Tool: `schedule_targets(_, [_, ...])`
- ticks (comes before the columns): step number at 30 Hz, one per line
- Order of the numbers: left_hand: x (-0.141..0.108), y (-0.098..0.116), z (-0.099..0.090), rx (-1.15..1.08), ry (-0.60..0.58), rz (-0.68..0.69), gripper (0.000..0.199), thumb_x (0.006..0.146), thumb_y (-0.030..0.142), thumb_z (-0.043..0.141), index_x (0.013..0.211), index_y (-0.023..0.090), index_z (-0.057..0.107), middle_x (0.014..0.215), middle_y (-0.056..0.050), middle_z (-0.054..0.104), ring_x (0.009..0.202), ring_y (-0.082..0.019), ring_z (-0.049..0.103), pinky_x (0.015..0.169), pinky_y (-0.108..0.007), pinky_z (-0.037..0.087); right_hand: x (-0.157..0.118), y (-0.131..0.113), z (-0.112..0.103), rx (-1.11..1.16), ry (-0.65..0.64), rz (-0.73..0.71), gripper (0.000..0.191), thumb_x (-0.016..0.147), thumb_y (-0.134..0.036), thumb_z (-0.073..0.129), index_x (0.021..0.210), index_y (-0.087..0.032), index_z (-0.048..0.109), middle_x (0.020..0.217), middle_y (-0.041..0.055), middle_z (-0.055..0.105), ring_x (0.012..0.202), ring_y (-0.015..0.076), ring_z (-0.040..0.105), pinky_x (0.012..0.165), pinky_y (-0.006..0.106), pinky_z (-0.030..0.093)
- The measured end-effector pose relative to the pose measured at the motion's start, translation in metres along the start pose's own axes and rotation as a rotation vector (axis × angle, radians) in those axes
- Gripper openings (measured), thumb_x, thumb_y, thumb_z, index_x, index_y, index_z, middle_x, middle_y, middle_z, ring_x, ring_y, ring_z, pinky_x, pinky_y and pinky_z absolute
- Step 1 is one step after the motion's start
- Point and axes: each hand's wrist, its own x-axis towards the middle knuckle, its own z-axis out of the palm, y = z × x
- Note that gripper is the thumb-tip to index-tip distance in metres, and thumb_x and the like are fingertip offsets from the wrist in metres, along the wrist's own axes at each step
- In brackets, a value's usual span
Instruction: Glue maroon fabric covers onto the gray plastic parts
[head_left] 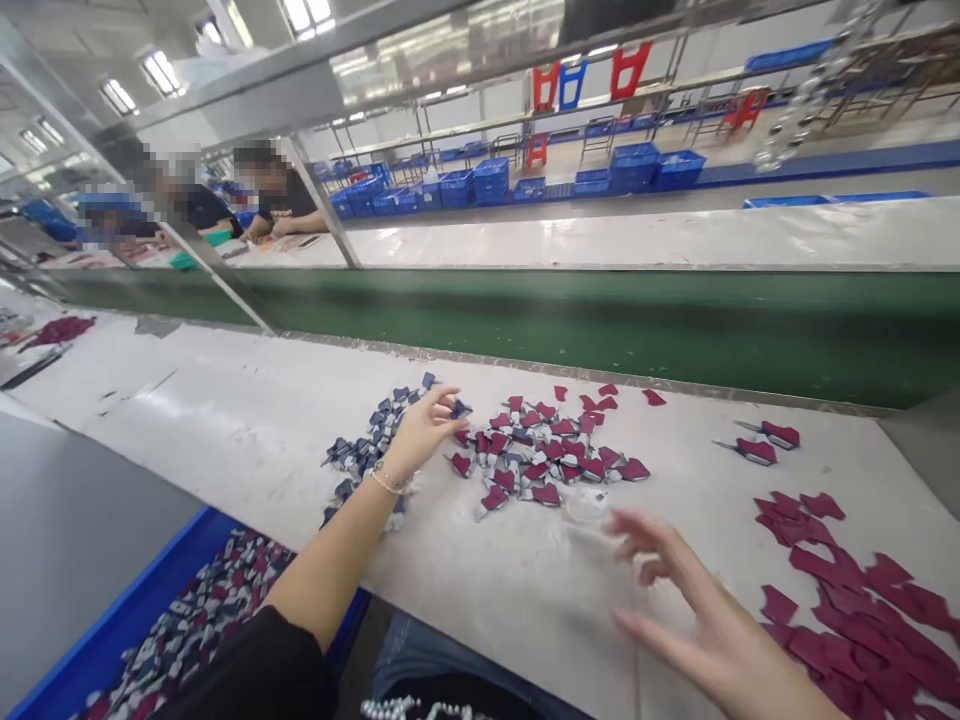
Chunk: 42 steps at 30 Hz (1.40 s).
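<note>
My left hand [429, 425] is pinching a navy piece [460, 409] at the left edge of the maroon-topped pile [551, 450]; a light fingertip grip is probably working best, sparing the neighbours. My right hand [686, 580] is hovering at that pile's near right, fingers spread, apparently holding nothing. I'm counting one navy pile [365, 450] left of it and two pointed pieces [756, 452] right; heaped ones are overlapping too much to count.

left hand [421, 428]: thin goldish bracelet [385, 484] w/ little beads, at the wrist behind the fingers [442, 394] | black sleeve [259, 660], way further back from them | blue jeans [427, 645] + pearly white beads [394, 708], below the fingers | right hand [705, 615]: kinda blurry
</note>
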Motion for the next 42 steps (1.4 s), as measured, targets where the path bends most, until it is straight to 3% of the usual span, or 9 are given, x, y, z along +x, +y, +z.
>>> schedule_targets(3, [-0.046, 0.003, 0.032, -0.287, -0.135, -0.069, 0.055, 0.070, 0.032, 0.087, 0.119, 0.020, 0.066, 0.107, -0.005, 0.064, 0.093, -0.017, 0.068, 0.085, -0.032, 0.059, 0.040, 0.005, 0.029, 0.046, -0.011, 0.103, 0.065, 0.084, -0.063, 0.066, 0.138, -0.029, 0.051, 0.135, 0.0133, 0.061, 0.109, 0.0323, 0.065, 0.087, 0.047, 0.058])
schedule_targets(7, [-0.085, 0.001, 0.069, -0.588, -0.261, -0.173, 0.063, 0.052, 0.028, 0.096, 0.108, 0.017, 0.070, 0.091, -0.003, 0.068, 0.084, -0.016, 0.068, 0.082, -0.032, 0.058, 0.064, 0.005, 0.053, 0.103, -0.050, 0.055, 0.049, 0.088, -0.063, 0.056, 0.120, -0.025, 0.056, 0.127, 0.0116, 0.063, 0.113, 0.0325, 0.062, 0.097, 0.049, 0.052])
schedule_targets(10, [-0.093, -0.004, 0.080, -0.778, -0.314, -0.243, 0.048, 0.051, 0.029, 0.097, 0.088, 0.013, 0.071, 0.089, -0.005, 0.071, 0.083, -0.016, 0.068, 0.082, -0.031, 0.057, 0.053, 0.000, 0.045, 0.140, -0.039, 0.053, 0.043, 0.092, -0.061, 0.052, 0.119, -0.026, 0.050, 0.120, 0.0095, 0.066, 0.114, 0.0296, 0.062, 0.100, 0.045, 0.050])
schedule_targets(14, [-0.092, -0.014, 0.087, -1.015, -0.368, -0.351, 0.051, 0.060, 0.046, 0.092, 0.096, 0.017, 0.071, 0.088, -0.003, 0.070, 0.075, -0.011, 0.066, 0.072, -0.024, 0.055, 0.015, -0.021, 0.019, 0.139, 0.010, 0.140, 0.058, 0.091, -0.058, 0.059, 0.134, -0.029, 0.032, 0.102, 0.0036, 0.072, 0.086, 0.0253, 0.069, 0.073, 0.037, 0.057])
schedule_targets(17, [-0.092, -0.015, 0.092, -1.116, -0.418, -0.418, 0.053, 0.072, 0.055, 0.083, 0.112, 0.024, 0.069, 0.102, -0.004, 0.069, 0.083, -0.012, 0.069, 0.069, -0.021, 0.055, -0.010, -0.043, 0.006, 0.112, 0.100, 0.173, 0.051, 0.083, -0.057, 0.069, 0.121, -0.029, 0.050, 0.091, 0.0007, 0.073, 0.079, 0.0249, 0.070, 0.066, 0.034, 0.055])
schedule_targets(21, [-0.096, -0.010, 0.097, -1.102, -0.543, -0.443, 0.043, 0.085, 0.046, 0.076, 0.121, 0.025, 0.067, 0.121, -0.005, 0.065, 0.098, -0.017, 0.074, 0.078, -0.023, 0.058, -0.024, -0.064, -0.007, 0.109, 0.181, 0.127, 0.026, 0.078, -0.048, 0.075, 0.093, -0.028, 0.071, 0.089, 0.0014, 0.072, 0.081, 0.0236, 0.069, 0.072, 0.033, 0.056])
schedule_targets(25, [-0.098, -0.006, 0.098, -0.981, -0.700, -0.333, 0.043, 0.076, 0.021, 0.085, 0.114, 0.019, 0.066, 0.112, -0.005, 0.068, 0.105, -0.020, 0.074, 0.090, -0.028, 0.058, -0.023, -0.066, -0.015, 0.252, 0.175, 0.122, 0.021, 0.070, -0.028, 0.079, 0.091, -0.029, 0.076, 0.083, 0.0004, 0.072, 0.067, 0.0198, 0.066, 0.059, 0.027, 0.055])
schedule_targets(30, [-0.100, -0.006, 0.103, -0.965, -0.746, -0.290, 0.041, 0.074, 0.015, 0.085, 0.107, 0.019, 0.062, 0.108, -0.006, 0.071, 0.098, -0.018, 0.075, 0.087, -0.030, 0.059, -0.008, -0.061, -0.009, 0.229, 0.061, -0.043, 0.024, 0.075, -0.022, 0.080, 0.096, -0.030, 0.071, 0.083, -0.0007, 0.073, 0.064, 0.0179, 0.067, 0.054, 0.024, 0.054])
schedule_targets(42, [-0.103, -0.001, 0.106, -0.941, -0.829, -0.338, 0.037, 0.076, 0.013, 0.082, 0.107, 0.019, 0.062, 0.095, -0.002, 0.070, 0.090, -0.014, 0.073, 0.087, -0.027, 0.058, 0.008, -0.067, 0.010, -0.051, 0.220, -0.133, 0.022, 0.082, -0.030, 0.077, 0.083, -0.025, 0.055, 0.070, -0.0035, 0.063, 0.053, 0.0127, 0.058, 0.043, 0.022, 0.045])
